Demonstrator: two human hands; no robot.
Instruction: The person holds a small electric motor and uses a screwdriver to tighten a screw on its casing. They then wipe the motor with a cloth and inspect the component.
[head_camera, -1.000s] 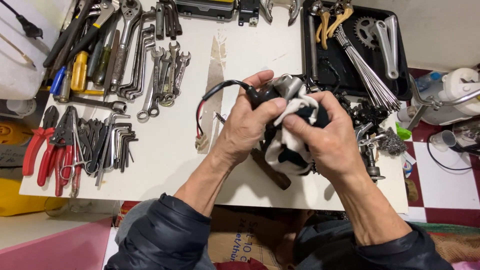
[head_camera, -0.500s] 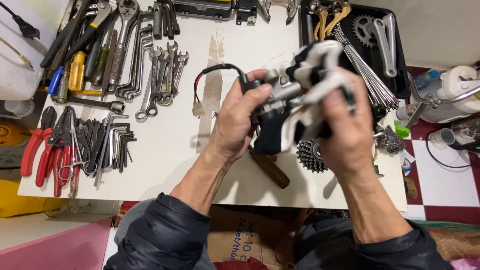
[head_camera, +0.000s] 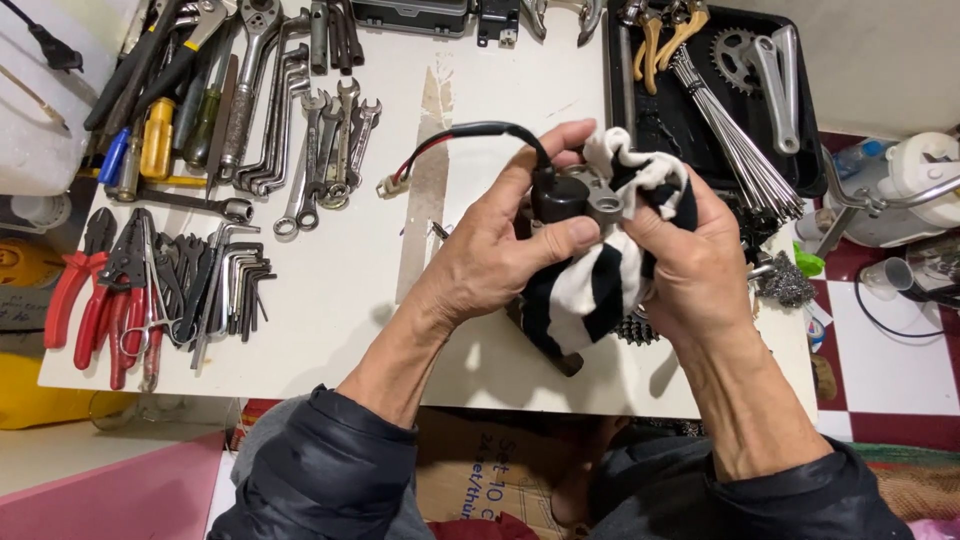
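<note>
Where cloth (head_camera: 600, 290) wraps, part (head_camera: 575, 195) (half) hidden.

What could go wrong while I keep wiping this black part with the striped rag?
The loose lead and its connector dangle off the black part and might snag the wrenches below. The striped rag in the right hand could catch on the metal bracket. The left hand pinches only one end, so it may slip.
</note>
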